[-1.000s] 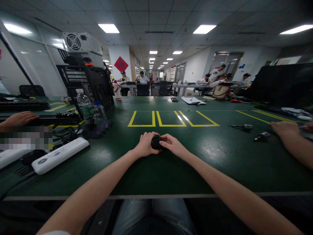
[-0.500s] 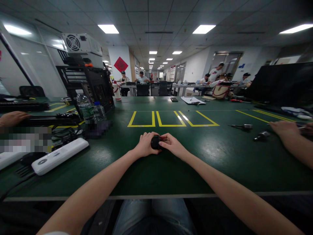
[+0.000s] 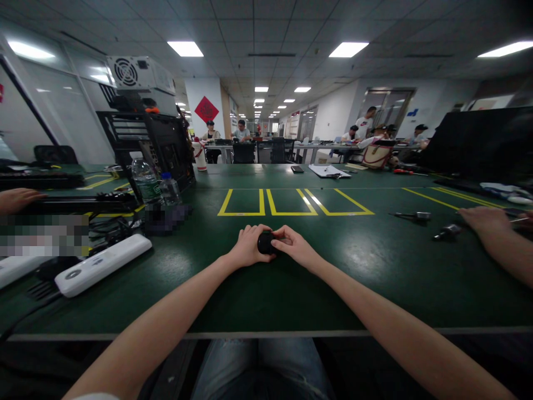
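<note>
Both of my hands meet around a small, round black object near the middle of the green table. My left hand curls about its left side, thumb at the near edge and fingers at the far edge. On the other side, my right hand pinches at its right edge with thumb and fingertips. What kind of object it is I cannot make out. Its underside and right edge are hidden by my fingers.
Yellow tape outlines lie beyond my hands. At left are a white power strip, water bottles and an open computer case. Dark metal-tipped tools and another person's hand are at right; a clipboard lies farther back.
My hands stay in place around the black object, whose round face now shows slightly more toward me. At far left, another person's hand has shifted a little to the left.
</note>
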`<state>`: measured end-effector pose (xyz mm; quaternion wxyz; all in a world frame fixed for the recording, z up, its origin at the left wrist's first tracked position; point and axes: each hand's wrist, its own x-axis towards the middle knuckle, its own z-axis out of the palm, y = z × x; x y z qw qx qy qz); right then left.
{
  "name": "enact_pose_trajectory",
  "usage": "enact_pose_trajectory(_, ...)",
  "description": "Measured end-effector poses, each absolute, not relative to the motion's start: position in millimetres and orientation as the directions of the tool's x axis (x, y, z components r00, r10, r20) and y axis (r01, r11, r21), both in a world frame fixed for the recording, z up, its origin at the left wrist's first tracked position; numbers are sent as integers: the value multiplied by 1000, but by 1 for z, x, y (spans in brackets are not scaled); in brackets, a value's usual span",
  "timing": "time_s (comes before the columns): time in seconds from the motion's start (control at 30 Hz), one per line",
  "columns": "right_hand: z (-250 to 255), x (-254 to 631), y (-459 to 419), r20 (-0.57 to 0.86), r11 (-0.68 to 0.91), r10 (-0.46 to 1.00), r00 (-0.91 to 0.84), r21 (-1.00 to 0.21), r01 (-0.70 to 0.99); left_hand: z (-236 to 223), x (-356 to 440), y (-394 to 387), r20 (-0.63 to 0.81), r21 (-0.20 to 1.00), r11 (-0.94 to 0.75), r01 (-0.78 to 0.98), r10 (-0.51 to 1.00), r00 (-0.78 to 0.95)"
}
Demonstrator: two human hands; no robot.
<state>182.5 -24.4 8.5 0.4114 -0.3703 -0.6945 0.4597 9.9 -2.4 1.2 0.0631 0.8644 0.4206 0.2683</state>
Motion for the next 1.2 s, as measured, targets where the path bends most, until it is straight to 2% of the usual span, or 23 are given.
enact_pose_trajectory(0.17, 8, 183, -25, 195, 288, 894, -404, -940, 181, 0, 11, -2, 420, 322, -640, 698, 757, 500)
enact_pose_trajectory(0.37, 10, 183, -27, 262, 333, 856, -446, -939, 87, 1, 11, -2, 411, 329, -620, 712, 773, 483)
enact_pose_trajectory(0.63, 5, 182, -20, 241, 321, 890, -386, -934, 158, 1, 9, -2, 416, 335, -641, 691, 758, 502)
enact_pose_trajectory(0.8, 6, 183, -23, 199, 294, 888, -413, -939, 179, -1, 10, 0, 419, 325, -642, 694, 756, 503)
enact_pose_trajectory(0.93, 8, 183, -27, 226, 321, 866, -446, -935, 150, -1, 9, -1, 422, 321, -647, 691, 751, 507)
enact_pose_trajectory(1.2, 4, 180, -21, 256, 334, 896, -362, -927, 171, -4, 9, 2, 448, 304, -660, 687, 736, 508)
